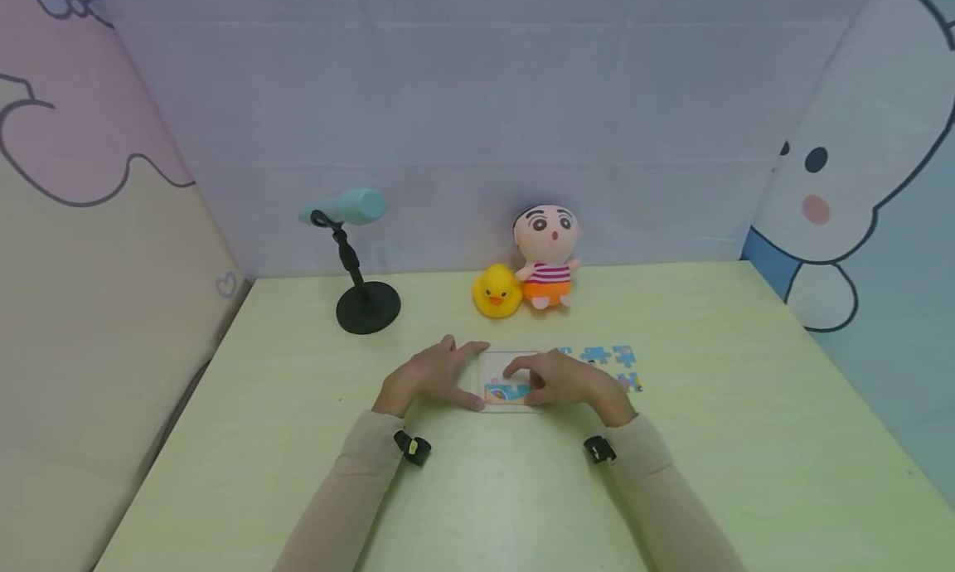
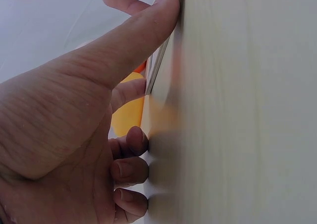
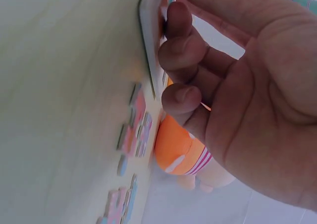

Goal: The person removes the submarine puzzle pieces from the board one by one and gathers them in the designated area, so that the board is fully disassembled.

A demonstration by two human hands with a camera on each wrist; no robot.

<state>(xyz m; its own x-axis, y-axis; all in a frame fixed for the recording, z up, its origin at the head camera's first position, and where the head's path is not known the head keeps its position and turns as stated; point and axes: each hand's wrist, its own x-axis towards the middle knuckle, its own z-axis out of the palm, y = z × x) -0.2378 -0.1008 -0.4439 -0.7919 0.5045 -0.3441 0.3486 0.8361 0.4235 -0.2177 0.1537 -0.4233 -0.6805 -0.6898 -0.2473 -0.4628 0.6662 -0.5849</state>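
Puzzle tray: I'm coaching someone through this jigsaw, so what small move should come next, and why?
Probably the right hand should lift off the puzzle tray and reach for the loose pieces lying just right of it. The tray looks only partly filled, the left hand already steadies its left edge, and neither hand visibly holds a piece.

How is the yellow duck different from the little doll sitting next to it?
The rubber duck is plain yellow with an orange beak; the plush doll has a pale face, black hair and eyebrows, a striped shirt and orange shorts. The duck is lower and rounder; the doll sits taller, with arms and legs. Both stand side by side at the back of the green table, facing the person.
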